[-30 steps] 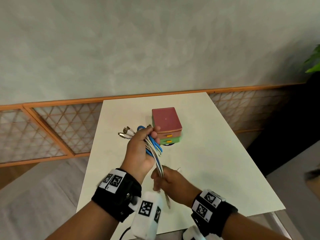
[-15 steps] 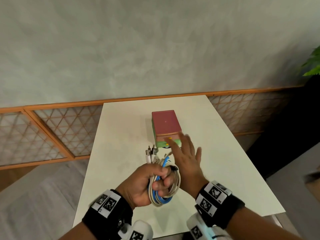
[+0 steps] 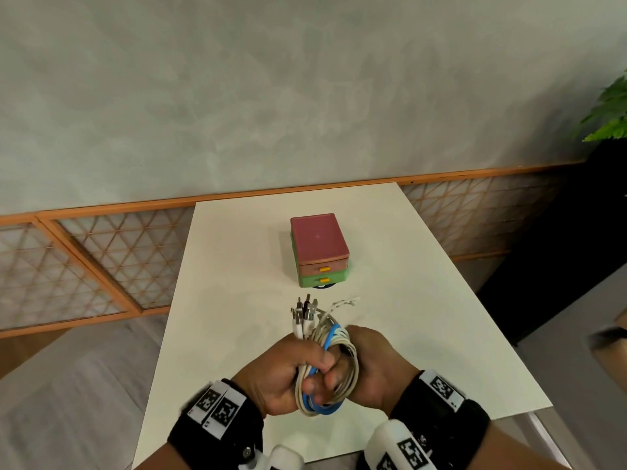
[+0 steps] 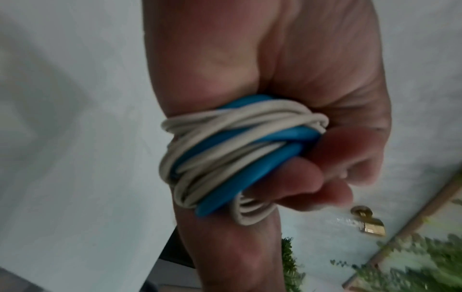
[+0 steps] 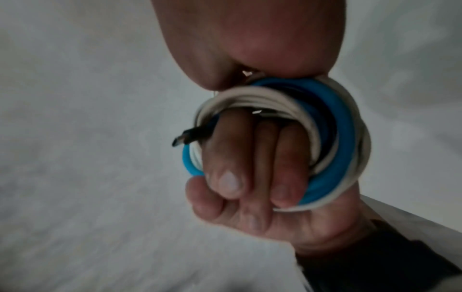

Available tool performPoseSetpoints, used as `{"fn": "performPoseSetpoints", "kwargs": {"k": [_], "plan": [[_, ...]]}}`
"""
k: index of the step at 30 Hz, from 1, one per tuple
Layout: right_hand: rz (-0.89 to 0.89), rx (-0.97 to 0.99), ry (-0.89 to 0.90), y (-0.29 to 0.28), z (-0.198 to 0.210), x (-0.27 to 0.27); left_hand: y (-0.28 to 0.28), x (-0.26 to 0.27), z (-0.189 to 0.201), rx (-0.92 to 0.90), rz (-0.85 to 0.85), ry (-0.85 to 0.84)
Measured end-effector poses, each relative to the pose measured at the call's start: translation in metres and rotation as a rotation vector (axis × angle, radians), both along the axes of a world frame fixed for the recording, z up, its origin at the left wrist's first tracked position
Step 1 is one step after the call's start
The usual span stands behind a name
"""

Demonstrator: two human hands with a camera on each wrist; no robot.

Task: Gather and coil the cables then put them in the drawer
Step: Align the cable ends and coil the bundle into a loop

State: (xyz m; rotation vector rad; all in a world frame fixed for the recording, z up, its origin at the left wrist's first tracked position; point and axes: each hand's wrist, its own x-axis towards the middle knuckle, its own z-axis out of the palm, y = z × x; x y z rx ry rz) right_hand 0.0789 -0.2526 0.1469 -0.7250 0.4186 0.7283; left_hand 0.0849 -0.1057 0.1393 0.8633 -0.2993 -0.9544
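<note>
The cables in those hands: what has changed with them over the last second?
The left hand brought the cables down and toward the body; they now form a tight coil with the plugs pointing up. The right hand, which half a second ago was reaching open toward the drawer box, came back and now grips the coil too. The drawer box and its shut drawers on the table stayed put.

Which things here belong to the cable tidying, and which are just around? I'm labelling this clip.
Job: coiled cables, held by left hand and right hand; drawer box, both drawers closed.
Around: table, plant, lattice panel.
</note>
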Motion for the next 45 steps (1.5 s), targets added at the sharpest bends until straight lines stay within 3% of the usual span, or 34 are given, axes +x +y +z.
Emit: {"fn": "performPoseSetpoints", "kwargs": {"k": [8,16,23,27,29,35,37,40,42,45], "plan": [[0.048,0.169,-0.264,-0.005,0.021,-0.008,0.004,0.013,0.001,-0.156,0.019,0.145],[0.043,-0.089,-0.575,-0.018,0.013,0.005,0.006,0.034,-0.013,0.097,0.037,0.133],[-0.007,-0.171,-0.607,-0.039,0.005,0.036,-0.028,0.054,0.011,0.347,0.242,-0.046],[-0.05,-0.241,-0.67,-0.051,0.002,0.058,-0.034,0.074,0.023,0.576,0.386,-0.265],[-0.074,-0.269,-0.687,-0.055,0.0,0.069,-0.033,0.084,0.022,0.602,0.45,-0.345],[-0.06,-0.461,-0.811,-0.06,-0.014,0.082,-0.05,0.091,0.014,0.597,0.486,-0.35],[-0.1,-0.426,-0.778,-0.061,-0.021,0.084,-0.051,0.093,0.008,0.538,0.525,-0.259],[-0.141,-0.332,-0.593,-0.06,-0.03,0.091,-0.06,0.092,-0.004,0.449,0.628,-0.123],[-0.112,-0.305,-0.532,-0.062,-0.032,0.094,-0.068,0.09,-0.012,0.539,0.708,-0.161],[0.033,-0.282,-0.567,-0.066,-0.031,0.094,-0.073,0.087,-0.019,0.577,0.678,-0.244]]}}
